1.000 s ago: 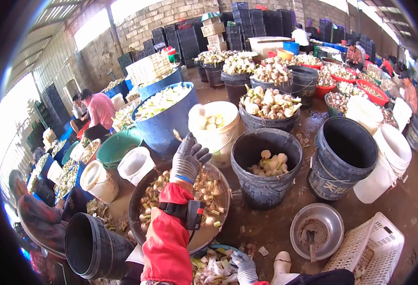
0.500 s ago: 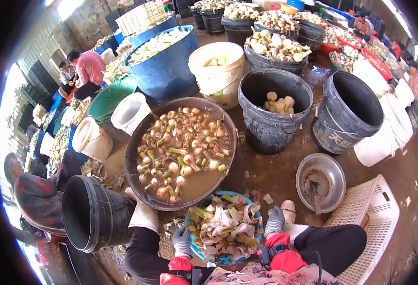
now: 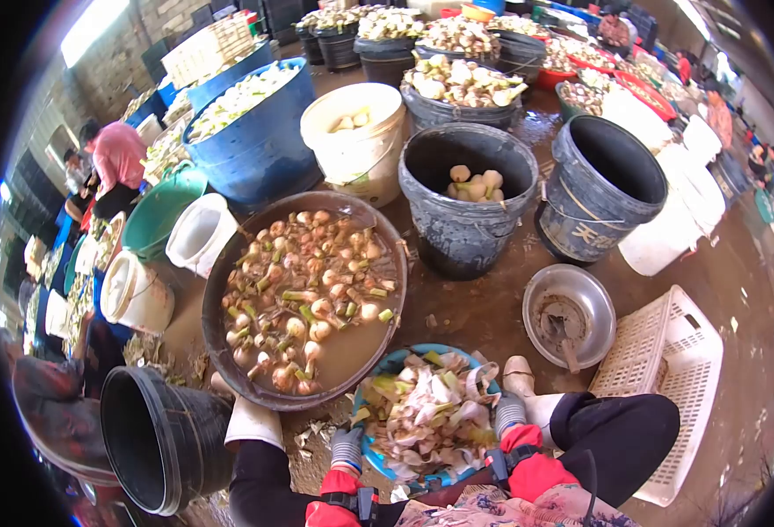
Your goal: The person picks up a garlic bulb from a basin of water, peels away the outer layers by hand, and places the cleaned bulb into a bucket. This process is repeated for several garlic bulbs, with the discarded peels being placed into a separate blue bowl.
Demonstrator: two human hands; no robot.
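Note:
A blue basin (image 3: 372,461) sits low between my knees, heaped with papery peels and green stem scraps (image 3: 426,413). My left hand (image 3: 347,446), in a grey glove, grips its left rim. On the opposite side my gloved right hand (image 3: 509,415) is closed at the right rim, its fingertips partly hidden by the edge and peels. Just beyond the basin stands a wide dark tub (image 3: 214,338) of murky water, in which many garlic-like bulbs (image 3: 319,309) with cut green stems float.
A black bucket (image 3: 176,439) lies tilted at left. Ahead are a bucket with several peeled bulbs (image 3: 470,233) and another dark bucket (image 3: 589,206). A metal bowl (image 3: 593,307) and white crate (image 3: 677,369) are at right. Other people (image 3: 116,162) sit at left.
The view has turned right, so most surroundings shift left. The blue basin has moved right relative to the wide tub, with both hands moving along at its rim.

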